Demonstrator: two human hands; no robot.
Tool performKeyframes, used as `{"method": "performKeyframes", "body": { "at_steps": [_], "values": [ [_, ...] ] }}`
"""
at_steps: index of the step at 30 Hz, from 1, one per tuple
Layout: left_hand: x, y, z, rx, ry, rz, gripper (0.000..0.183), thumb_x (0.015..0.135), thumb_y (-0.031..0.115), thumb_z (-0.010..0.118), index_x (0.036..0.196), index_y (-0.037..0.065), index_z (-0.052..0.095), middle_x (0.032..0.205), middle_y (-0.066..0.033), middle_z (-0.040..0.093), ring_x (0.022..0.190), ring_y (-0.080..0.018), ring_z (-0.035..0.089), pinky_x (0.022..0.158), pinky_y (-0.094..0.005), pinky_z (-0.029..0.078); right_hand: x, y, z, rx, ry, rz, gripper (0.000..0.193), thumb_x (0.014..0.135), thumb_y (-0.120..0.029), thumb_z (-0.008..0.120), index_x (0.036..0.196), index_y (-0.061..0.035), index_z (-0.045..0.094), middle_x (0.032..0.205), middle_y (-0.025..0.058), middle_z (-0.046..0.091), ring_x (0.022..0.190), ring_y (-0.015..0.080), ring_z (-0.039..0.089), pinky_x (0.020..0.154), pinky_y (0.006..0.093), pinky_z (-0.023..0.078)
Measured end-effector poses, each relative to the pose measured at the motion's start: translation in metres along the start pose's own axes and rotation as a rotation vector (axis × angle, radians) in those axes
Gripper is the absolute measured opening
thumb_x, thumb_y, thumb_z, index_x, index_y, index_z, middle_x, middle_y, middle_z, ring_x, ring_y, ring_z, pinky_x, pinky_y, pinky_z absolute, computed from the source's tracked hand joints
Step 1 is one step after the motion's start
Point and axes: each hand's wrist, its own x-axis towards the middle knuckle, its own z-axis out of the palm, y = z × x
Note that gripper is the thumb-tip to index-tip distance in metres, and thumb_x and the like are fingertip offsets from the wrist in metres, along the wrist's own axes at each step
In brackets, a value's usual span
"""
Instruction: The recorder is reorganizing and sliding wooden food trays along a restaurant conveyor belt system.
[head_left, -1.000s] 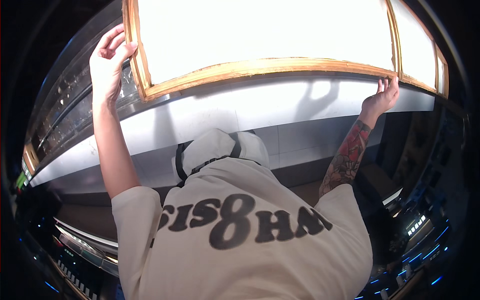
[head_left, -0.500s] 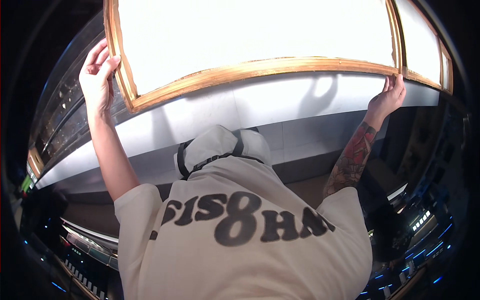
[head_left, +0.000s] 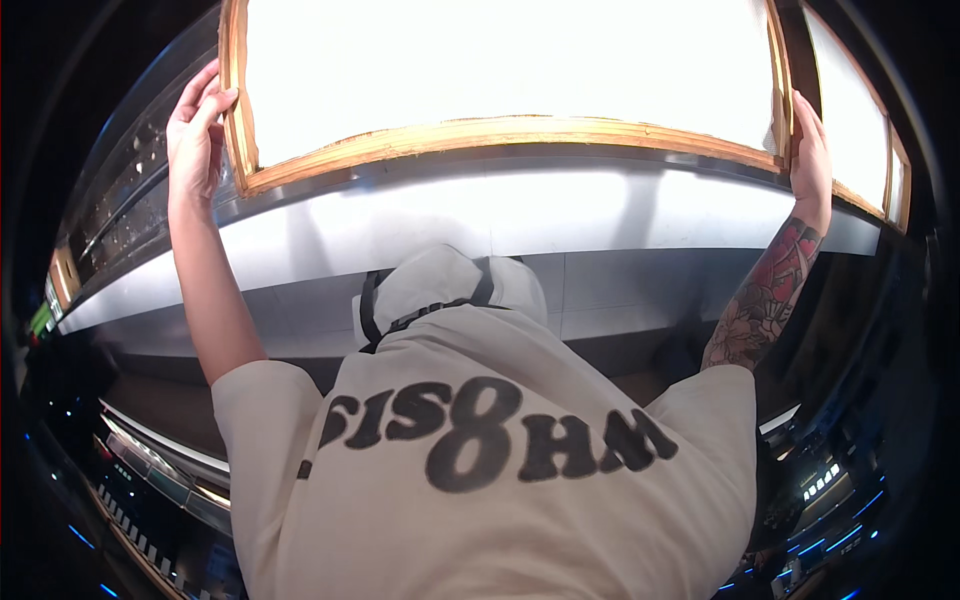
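Note:
A wood-framed white panel (head_left: 510, 132) fills the top of the view, its bright surface washed out. My left hand (head_left: 195, 135) grips the frame's left side, thumb on the near face and fingers around the outer edge. On the opposite side, my right hand (head_left: 812, 165) lies along the outer edge just above the lower right corner. Its fingers are close together, and their tips are partly hidden by the frame. The panel's upper edge is out of view.
A second wood-framed white panel (head_left: 850, 100) stands to the right, separated by a dark gap. Below runs a pale, shiny counter edge (head_left: 400, 225). A dark, glossy surface with pale specks (head_left: 125, 195) is at the left, with a small green thing (head_left: 42, 320) near its lower end.
My right hand has gone from the panel's lower right corner to its right side. A wider gap now shows between the two panels. My left hand keeps its grip on the left side.

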Motion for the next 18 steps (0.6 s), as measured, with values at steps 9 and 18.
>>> {"method": "performKeyframes", "body": {
  "at_steps": [9, 18],
  "values": [
    [-0.009, -0.009, 0.029, 0.039, 0.029, -0.049, 0.038, 0.083, 0.030, 0.060, 0.106, 0.000, 0.054, 0.088, -0.0043, 0.059, 0.078, -0.0096, 0.057, 0.071, -0.0231, 0.046, 0.025, -0.024, 0.019, 0.129, -0.124, 0.163, 0.038, 0.085, -0.037, 0.054, 0.104, -0.0040, 0.060, 0.083, 0.0047, 0.063, 0.068, 0.0095, 0.059, 0.060, 0.0229, 0.047],
    [-0.013, -0.002, 0.015, -0.175, 0.096, -0.041, 0.034, 0.086, 0.028, 0.056, 0.103, -0.002, 0.055, 0.091, -0.0067, 0.061, 0.077, -0.0101, 0.059, 0.070, -0.0212, 0.047, 0.005, -0.053, 0.008, -0.034, 0.008, 0.060, 0.033, 0.085, -0.033, 0.054, 0.098, -0.0028, 0.061, 0.071, 0.0037, 0.060, 0.056, 0.0082, 0.056, 0.050, 0.0214, 0.043]
  ]
}}
